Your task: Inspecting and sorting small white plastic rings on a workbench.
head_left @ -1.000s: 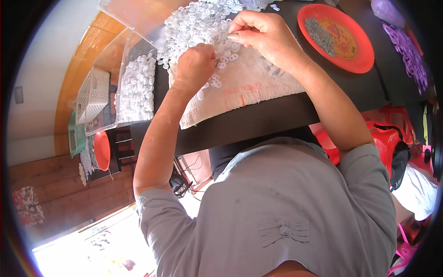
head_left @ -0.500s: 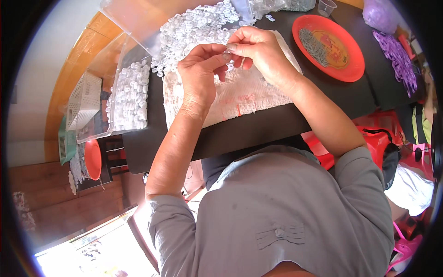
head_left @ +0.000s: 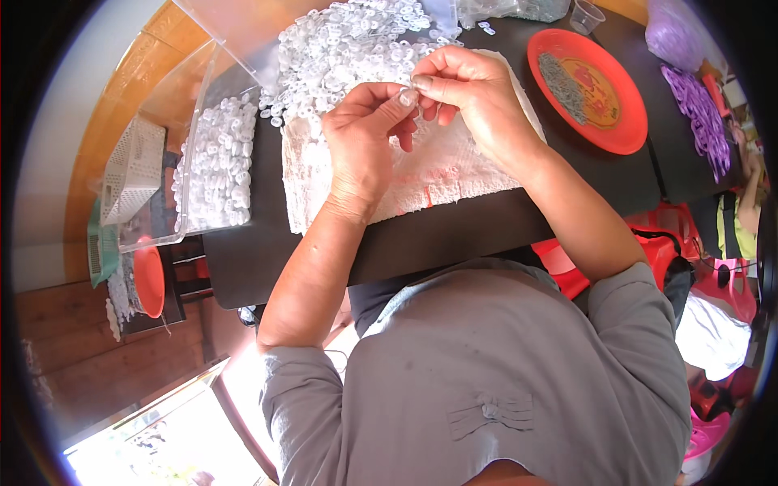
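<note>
Fingertips (head_left: 408, 98) now brought together for two-handed work.
Left hand (head_left: 362, 134) and right hand (head_left: 480, 91) are pinched narrow; contents cannot be told.

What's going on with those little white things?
A person's left hand and right hand hold fingertips close together above a pale cloth; anything between them is too small to tell. White pieces lie heaped beyond; more are in a clear box on the left. A red plate of grey bits sits right.
</note>
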Tool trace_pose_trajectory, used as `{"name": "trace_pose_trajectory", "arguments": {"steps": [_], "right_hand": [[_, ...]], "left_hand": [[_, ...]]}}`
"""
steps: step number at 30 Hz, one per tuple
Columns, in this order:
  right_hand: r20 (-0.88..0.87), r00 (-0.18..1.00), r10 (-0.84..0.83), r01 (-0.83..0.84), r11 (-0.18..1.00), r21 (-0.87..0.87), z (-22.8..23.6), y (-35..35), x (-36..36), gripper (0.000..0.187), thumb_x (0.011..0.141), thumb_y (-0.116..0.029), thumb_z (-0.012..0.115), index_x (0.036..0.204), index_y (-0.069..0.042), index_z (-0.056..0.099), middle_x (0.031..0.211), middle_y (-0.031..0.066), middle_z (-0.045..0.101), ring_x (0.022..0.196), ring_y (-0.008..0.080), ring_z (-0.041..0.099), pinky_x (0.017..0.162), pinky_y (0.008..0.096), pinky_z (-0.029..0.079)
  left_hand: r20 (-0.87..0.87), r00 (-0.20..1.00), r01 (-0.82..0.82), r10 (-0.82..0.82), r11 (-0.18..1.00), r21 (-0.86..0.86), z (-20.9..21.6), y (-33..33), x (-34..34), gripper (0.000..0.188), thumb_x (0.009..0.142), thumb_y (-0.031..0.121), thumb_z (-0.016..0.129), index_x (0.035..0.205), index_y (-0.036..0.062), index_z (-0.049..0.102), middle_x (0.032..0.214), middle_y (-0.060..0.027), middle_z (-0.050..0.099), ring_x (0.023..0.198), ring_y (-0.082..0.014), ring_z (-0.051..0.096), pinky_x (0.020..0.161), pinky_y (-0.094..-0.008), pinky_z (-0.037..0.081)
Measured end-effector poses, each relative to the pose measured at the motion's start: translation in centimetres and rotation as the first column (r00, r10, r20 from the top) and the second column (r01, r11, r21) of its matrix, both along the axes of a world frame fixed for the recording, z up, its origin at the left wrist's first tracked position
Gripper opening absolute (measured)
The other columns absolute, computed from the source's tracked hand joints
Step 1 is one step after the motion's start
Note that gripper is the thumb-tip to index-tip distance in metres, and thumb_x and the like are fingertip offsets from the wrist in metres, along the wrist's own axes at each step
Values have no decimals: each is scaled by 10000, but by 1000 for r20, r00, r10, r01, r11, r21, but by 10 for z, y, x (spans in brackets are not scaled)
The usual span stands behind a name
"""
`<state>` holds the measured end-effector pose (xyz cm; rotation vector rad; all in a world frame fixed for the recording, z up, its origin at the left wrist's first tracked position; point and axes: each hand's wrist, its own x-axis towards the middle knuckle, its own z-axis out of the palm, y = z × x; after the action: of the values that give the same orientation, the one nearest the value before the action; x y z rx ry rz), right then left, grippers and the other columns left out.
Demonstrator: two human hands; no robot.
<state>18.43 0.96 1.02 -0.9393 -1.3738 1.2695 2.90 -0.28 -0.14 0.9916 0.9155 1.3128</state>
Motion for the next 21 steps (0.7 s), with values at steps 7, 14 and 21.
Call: {"name": "trace_pose_trajectory", "arguments": {"steps": [7, 14, 21], "right_hand": [[9, 1000, -8, 7, 1000, 12, -2, 1, 0, 118, 904, -124, 598, 930, -20, 646, 773, 6, 631, 698, 80, 587, 599, 219, 426], [53, 998, -39, 38, 999, 33, 3, -2, -1, 125, 912, -133, 597, 953, -28, 650, 805, 2, 634, 727, 76, 576, 623, 220, 413], [68, 998, 10, -15, 997, 74, -1, -1, -1, 121, 922, -131, 595, 965, -31, 649, 814, -1, 635, 728, 68, 574, 620, 215, 411]], "left_hand": [[132, 990, 50, -41, 997, -64, -2, 4, -7, 91, 881, 34, 647, 922, -44, 622, 762, -110, 650, 602, -145, 592, 495, -254, 446], [108, 992, 68, -60, 995, -67, 2, -1, -6, 100, 885, 43, 612, 928, -48, 610, 779, -119, 649, 605, -154, 595, 509, -258, 452], [131, 990, 67, -59, 996, -54, 3, -1, -5, 103, 898, 57, 598, 936, -39, 605, 787, -109, 652, 607, -147, 593, 512, -259, 456]]}}
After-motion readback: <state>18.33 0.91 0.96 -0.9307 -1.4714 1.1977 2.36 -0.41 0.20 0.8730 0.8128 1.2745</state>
